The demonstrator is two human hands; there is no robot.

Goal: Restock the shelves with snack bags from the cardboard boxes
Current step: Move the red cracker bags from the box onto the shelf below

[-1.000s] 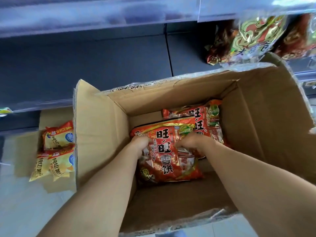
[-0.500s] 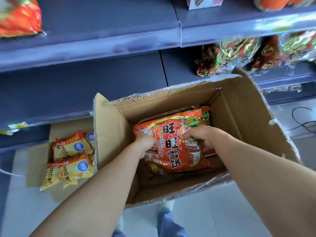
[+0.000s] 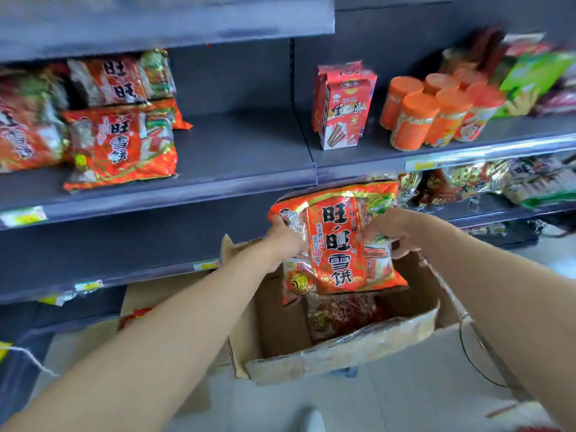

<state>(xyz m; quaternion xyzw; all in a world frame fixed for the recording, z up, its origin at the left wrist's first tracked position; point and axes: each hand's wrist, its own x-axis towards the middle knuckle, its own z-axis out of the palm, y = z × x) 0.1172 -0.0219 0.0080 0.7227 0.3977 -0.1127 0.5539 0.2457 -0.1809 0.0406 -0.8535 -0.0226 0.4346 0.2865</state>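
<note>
1. Fingers (image 3: 365, 234) of the right hand (image 3: 391, 232) are curling over the right edge of the red snack bag (image 3: 338, 244), while the left hand (image 3: 285, 241) is gripping its left edge near the top corner.
2. Held between both hands, the bag is hanging upright, print facing the camera, above the open cardboard box (image 3: 343, 350), its top edge reaching the front lip of the middle shelf (image 3: 243, 151) in this view.
3. A second bag (image 3: 343, 313) is lying at the bottom of the box, which is sitting on the floor (image 3: 405, 400) in front of the shelving.
4. Matching red bags (image 3: 121, 145) are lying stacked at the left end of that shelf.
5. Further right, a red carton (image 3: 343, 104) and a cluster of orange canisters (image 3: 436, 113) are standing on the neighbouring shelf section.
</note>
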